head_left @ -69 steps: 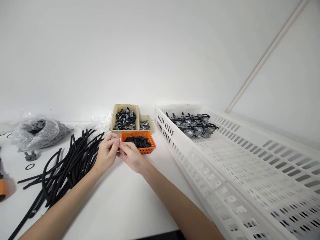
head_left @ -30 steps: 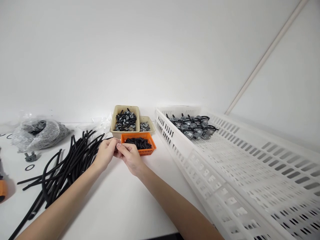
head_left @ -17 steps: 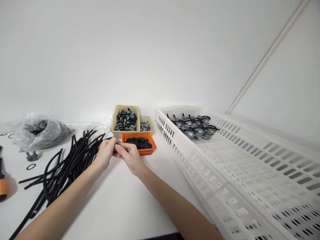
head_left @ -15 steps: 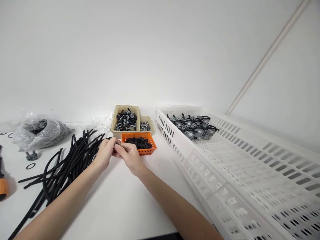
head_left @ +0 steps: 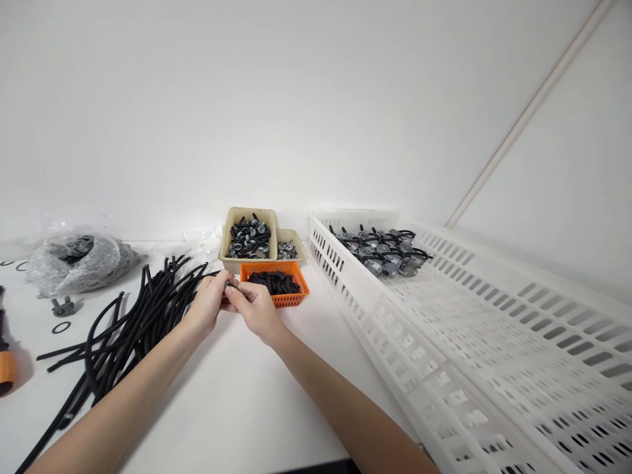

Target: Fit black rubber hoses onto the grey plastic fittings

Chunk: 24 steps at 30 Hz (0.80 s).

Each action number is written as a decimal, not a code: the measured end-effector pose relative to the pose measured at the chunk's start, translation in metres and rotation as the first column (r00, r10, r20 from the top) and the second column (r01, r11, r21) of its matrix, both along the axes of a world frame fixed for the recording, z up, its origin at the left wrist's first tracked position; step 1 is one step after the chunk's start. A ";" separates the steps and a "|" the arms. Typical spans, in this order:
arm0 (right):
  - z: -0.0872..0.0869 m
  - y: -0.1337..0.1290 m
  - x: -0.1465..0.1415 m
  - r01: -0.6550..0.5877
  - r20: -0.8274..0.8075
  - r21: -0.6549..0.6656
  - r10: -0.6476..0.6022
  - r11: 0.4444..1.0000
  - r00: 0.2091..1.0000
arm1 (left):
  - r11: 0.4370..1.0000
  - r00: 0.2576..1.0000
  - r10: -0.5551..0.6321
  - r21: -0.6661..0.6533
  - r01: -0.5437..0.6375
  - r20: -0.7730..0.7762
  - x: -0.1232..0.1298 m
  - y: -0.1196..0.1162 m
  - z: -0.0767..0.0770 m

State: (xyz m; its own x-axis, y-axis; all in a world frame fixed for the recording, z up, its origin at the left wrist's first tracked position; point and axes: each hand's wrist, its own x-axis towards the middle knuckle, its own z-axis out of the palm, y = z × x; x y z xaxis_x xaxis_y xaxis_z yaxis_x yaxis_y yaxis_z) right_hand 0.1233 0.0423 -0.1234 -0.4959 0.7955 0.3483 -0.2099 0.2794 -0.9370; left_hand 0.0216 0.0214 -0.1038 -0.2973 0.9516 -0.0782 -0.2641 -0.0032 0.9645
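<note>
My left hand [head_left: 209, 301] and my right hand [head_left: 255, 307] meet over the white table, both with fingers closed. Between their fingertips sits a small dark part [head_left: 228, 284], mostly covered by the fingers, so its kind does not show. Just behind my right hand stands an orange basket [head_left: 291, 300] of short black pieces. Black rubber tubes [head_left: 143, 322] lie in a loose bundle beside my left hand and forearm.
Behind the basket are a beige bin [head_left: 223, 245] of black and grey fittings and a smaller beige tray [head_left: 299, 245]. A white perforated crate [head_left: 415, 336] holding assembled parts [head_left: 390, 253] fills the right. Leftward lie a bubble-wrap bag [head_left: 99, 266], grey fitting [head_left: 62, 307], black ring [head_left: 61, 327] and orange-handled tool [head_left: 6, 372].
My fingers have shifted slightly around the small dark part, and a little more of it shows. Both arms stay in nearly the same place.
</note>
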 end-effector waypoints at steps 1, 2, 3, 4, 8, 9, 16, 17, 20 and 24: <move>0.000 0.000 0.000 0.005 0.003 0.003 -0.005 1.000 1.000 | 1.000 1.000 -0.007 -0.016 0.007 0.006 0.000 0.000 0.000; 0.000 0.000 0.000 0.011 0.007 0.011 -0.011 1.000 1.000 | 1.000 1.000 -0.011 -0.029 0.011 0.008 0.000 0.000 0.000; 0.000 0.000 -0.001 0.018 0.012 0.020 -0.019 1.000 1.000 | 0.999 1.000 -0.014 -0.036 0.014 0.009 0.000 0.000 0.000; 0.000 0.000 -0.001 0.025 0.019 0.028 -0.025 0.999 1.000 | 0.999 1.000 -0.012 -0.038 0.012 0.009 -0.001 0.001 0.000; -0.002 0.000 0.000 0.042 0.044 0.051 -0.044 0.998 0.998 | 0.999 1.000 0.004 -0.050 -0.003 0.019 -0.001 0.002 -0.002; -0.002 0.000 0.000 0.047 0.050 0.064 -0.050 0.997 0.997 | 0.999 1.000 0.002 -0.054 -0.001 0.022 -0.001 0.002 -0.003; -0.001 -0.002 0.000 0.061 0.060 0.123 -0.069 0.990 0.996 | 0.999 1.000 0.008 -0.049 -0.006 0.031 -0.001 0.000 -0.004; -0.001 -0.002 0.001 0.061 0.066 0.124 -0.070 0.990 0.995 | 0.999 1.000 0.008 -0.039 -0.007 0.022 -0.001 -0.001 -0.003; -0.002 -0.001 0.002 0.029 0.071 0.075 -0.034 0.997 0.997 | 1.000 0.999 -0.020 0.006 0.020 -0.027 0.000 -0.003 -0.001; 0.001 -0.002 0.003 -0.070 -0.062 -0.105 0.064 0.992 0.996 | 0.990 0.985 -0.016 0.134 0.039 -0.170 -0.001 -0.005 -0.004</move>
State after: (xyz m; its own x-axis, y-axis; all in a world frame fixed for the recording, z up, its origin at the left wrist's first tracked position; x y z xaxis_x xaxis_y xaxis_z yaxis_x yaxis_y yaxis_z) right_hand 0.1266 0.0399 -0.1228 -0.5303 0.7954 0.2934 -0.2802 0.1622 -0.9461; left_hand 0.0210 0.0166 -0.1074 -0.2686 0.9579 0.1014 -0.0997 -0.1324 0.9862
